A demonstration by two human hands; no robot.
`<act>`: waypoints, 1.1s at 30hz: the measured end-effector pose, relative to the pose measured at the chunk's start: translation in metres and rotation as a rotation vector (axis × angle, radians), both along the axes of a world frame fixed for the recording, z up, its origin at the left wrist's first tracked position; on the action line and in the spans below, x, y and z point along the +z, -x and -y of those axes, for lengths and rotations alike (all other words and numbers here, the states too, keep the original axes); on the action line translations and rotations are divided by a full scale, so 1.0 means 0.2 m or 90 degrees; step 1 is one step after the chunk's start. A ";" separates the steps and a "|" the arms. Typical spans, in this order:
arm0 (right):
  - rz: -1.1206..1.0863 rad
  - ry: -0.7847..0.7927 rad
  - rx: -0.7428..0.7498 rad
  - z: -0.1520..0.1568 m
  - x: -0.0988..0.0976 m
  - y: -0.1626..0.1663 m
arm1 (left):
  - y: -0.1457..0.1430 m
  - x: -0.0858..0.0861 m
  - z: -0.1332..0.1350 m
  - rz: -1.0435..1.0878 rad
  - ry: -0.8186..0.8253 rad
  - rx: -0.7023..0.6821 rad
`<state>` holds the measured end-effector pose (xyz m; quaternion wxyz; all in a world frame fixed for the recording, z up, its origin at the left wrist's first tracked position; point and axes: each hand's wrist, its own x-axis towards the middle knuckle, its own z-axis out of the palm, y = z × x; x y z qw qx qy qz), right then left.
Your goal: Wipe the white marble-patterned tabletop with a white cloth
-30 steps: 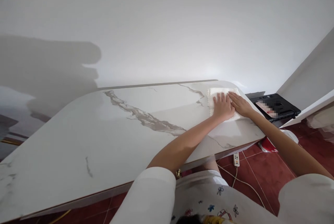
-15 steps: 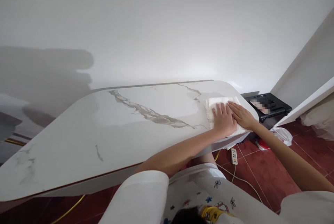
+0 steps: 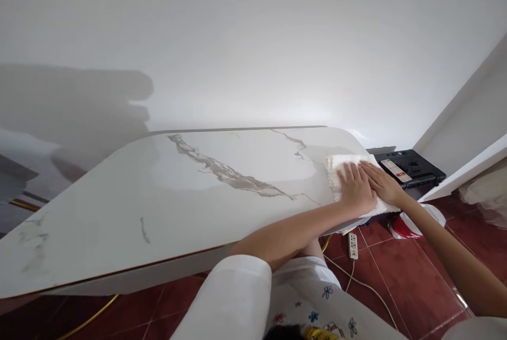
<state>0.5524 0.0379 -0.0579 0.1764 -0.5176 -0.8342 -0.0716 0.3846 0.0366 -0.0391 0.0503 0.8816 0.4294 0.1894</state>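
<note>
A white cloth point(image 3: 344, 167) lies on the right end of a white marble table point(image 3: 190, 197), right at the near right corner. My left hand point(image 3: 357, 189) rests flat on the cloth with its fingers stretched out. My right hand point(image 3: 382, 181) lies flat on the cloth beside it, fingers together and extended. Both hands press down on the cloth and touch each other.
A black device point(image 3: 412, 168) sits low just past the table's right end. A white power strip point(image 3: 352, 245) with a cable lies on the red tiled floor point(image 3: 400, 276). A red and white bag point(image 3: 407, 224) is near it. A white wall stands behind.
Both hands have slid the cloth from the far right part of the table towards me, down to the near right corner edge.
</note>
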 end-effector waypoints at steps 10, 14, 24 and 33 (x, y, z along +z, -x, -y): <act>-0.021 0.009 -0.008 -0.40 -0.01 -0.01 | -0.04 0.00 -0.39 -0.019 0.025 0.026; -0.026 0.020 -0.026 -0.63 -0.02 -0.02 | -0.04 0.00 -0.60 -0.016 0.029 0.040; -0.019 0.050 -0.095 -1.06 -0.02 0.03 | -0.02 0.01 -1.01 -0.026 0.047 0.057; -0.042 0.097 -0.108 -1.28 0.02 0.13 | 0.05 0.01 -1.24 -0.031 0.045 0.069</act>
